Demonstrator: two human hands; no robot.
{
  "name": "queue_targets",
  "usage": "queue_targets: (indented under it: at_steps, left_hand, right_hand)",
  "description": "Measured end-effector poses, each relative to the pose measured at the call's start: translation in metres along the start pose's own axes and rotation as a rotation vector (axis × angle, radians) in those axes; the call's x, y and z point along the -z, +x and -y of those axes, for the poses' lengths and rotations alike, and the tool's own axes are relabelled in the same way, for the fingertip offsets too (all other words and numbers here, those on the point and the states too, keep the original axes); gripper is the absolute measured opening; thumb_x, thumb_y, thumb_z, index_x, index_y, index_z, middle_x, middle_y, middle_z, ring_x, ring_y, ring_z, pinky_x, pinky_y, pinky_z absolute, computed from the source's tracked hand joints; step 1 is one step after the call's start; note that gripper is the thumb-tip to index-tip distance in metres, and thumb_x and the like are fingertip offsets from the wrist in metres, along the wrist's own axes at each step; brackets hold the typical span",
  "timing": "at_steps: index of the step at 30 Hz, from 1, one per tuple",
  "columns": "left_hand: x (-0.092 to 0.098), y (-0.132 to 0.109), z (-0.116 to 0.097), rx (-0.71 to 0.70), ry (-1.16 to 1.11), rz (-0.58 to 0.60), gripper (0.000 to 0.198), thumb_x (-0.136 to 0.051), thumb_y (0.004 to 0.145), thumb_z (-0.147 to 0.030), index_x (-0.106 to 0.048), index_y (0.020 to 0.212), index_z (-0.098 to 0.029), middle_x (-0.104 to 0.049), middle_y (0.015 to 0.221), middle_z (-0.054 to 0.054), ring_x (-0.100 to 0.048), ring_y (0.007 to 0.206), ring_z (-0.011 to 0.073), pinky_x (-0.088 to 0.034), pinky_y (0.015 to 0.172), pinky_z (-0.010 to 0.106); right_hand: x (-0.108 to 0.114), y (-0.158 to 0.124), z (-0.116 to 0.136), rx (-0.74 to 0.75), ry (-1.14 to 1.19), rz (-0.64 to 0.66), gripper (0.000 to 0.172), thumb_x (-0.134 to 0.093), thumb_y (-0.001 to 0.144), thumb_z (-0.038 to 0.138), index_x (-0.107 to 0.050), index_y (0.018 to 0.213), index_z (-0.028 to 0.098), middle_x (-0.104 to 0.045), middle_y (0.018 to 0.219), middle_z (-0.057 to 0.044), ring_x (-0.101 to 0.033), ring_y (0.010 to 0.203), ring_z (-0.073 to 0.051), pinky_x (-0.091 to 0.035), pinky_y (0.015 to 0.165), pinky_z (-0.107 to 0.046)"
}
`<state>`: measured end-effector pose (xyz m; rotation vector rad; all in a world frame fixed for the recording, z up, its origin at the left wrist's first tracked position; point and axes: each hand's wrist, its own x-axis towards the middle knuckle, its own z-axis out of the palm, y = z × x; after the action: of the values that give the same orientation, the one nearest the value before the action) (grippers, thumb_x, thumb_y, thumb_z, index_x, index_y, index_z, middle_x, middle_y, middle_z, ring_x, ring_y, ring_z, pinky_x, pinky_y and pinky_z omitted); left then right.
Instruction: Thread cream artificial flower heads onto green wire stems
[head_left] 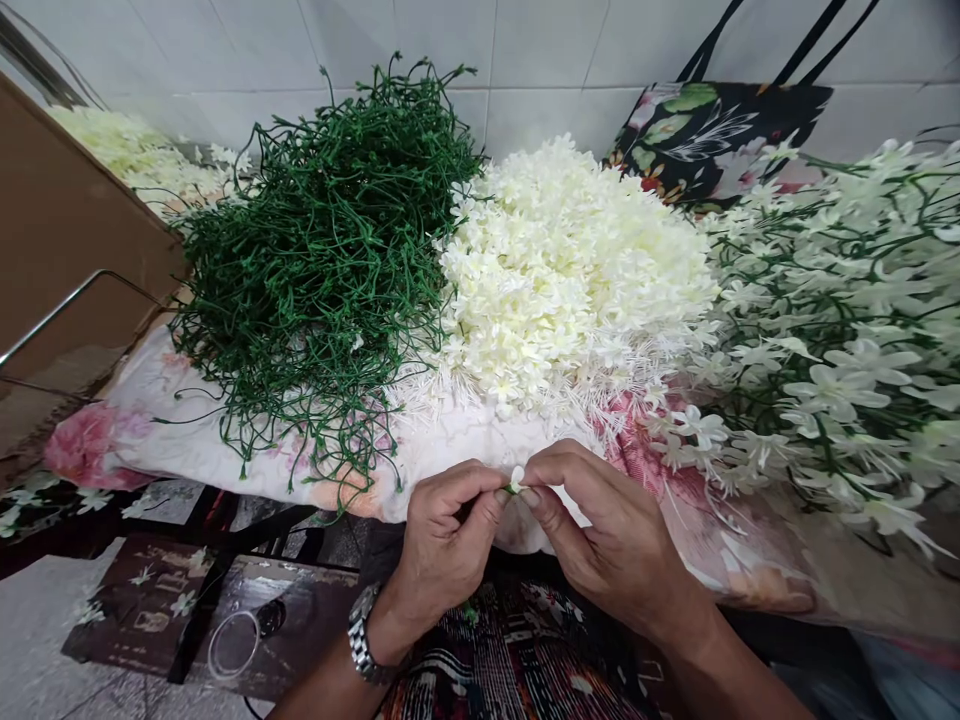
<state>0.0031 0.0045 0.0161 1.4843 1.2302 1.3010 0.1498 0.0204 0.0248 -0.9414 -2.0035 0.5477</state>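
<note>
My left hand (442,535) and my right hand (611,535) meet fingertip to fingertip at the lower middle, both pinched on one small white artificial flower (516,478) with a bit of green stem. A metal watch (361,635) sits on my left wrist. Just beyond my hands lies a heap of loose white blossoms (562,270). To its left is a tangled pile of bare green plastic stems (322,260). On the right lies a stack of stems with white flowers fitted on them (840,330).
All piles rest on a floral cloth (150,430). A brown cardboard box (60,230) with a metal rod stands at the left. A dark floral bag (705,130) leans on the tiled wall. A low dark stool (187,610) sits on the floor.
</note>
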Motion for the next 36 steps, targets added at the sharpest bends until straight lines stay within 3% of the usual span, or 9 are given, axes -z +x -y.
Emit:
queue_targets:
  at_steps: [19, 27, 33, 36]
  left_hand:
    - [-0.001, 0.0, 0.012, 0.011, 0.162, 0.049, 0.026, -0.044, 0.075, -0.009, -0.044, 0.05, -0.016, -0.033, 0.049, -0.005, -0.033, 0.047, 0.0081, -0.027, 0.045, 0.02]
    - [0.002, -0.001, 0.016, 0.082, -0.026, 0.072, 0.019, -0.048, 0.078, -0.015, -0.054, 0.06, -0.015, -0.043, 0.053, -0.004, -0.039, 0.049, 0.0085, -0.033, 0.047, 0.018]
    - [0.005, -0.001, 0.016, 0.111, -0.126, 0.075, 0.015, -0.052, 0.076, -0.016, -0.058, 0.061, -0.016, -0.047, 0.053, -0.004, -0.04, 0.048, 0.0085, -0.034, 0.046, 0.018]
    - [0.004, 0.0, 0.015, 0.084, -0.117, 0.065, 0.015, -0.052, 0.075, -0.015, -0.061, 0.063, -0.015, -0.049, 0.053, -0.003, -0.041, 0.047, 0.0085, -0.034, 0.044, 0.018]
  right_hand:
    - [-0.012, 0.0, -0.009, 0.038, -0.072, 0.057, 0.013, -0.044, 0.085, 0.007, -0.051, 0.079, 0.016, -0.053, 0.068, -0.003, -0.051, 0.066, -0.013, -0.045, 0.058, -0.026]
    - [-0.003, 0.001, -0.007, 0.018, -0.042, 0.079, 0.004, -0.052, 0.084, 0.013, -0.053, 0.086, 0.015, -0.057, 0.075, -0.004, -0.056, 0.07, -0.013, -0.048, 0.062, -0.025]
    - [0.013, 0.0, 0.0, 0.043, -0.089, 0.094, 0.023, -0.059, 0.081, 0.022, -0.054, 0.102, 0.014, -0.059, 0.089, -0.008, -0.058, 0.083, -0.017, -0.051, 0.071, -0.028]
    - [0.014, 0.0, -0.001, 0.106, -0.126, 0.064, 0.018, -0.055, 0.081, 0.013, -0.057, 0.099, 0.014, -0.059, 0.088, -0.008, -0.057, 0.082, -0.015, -0.05, 0.07, -0.027]
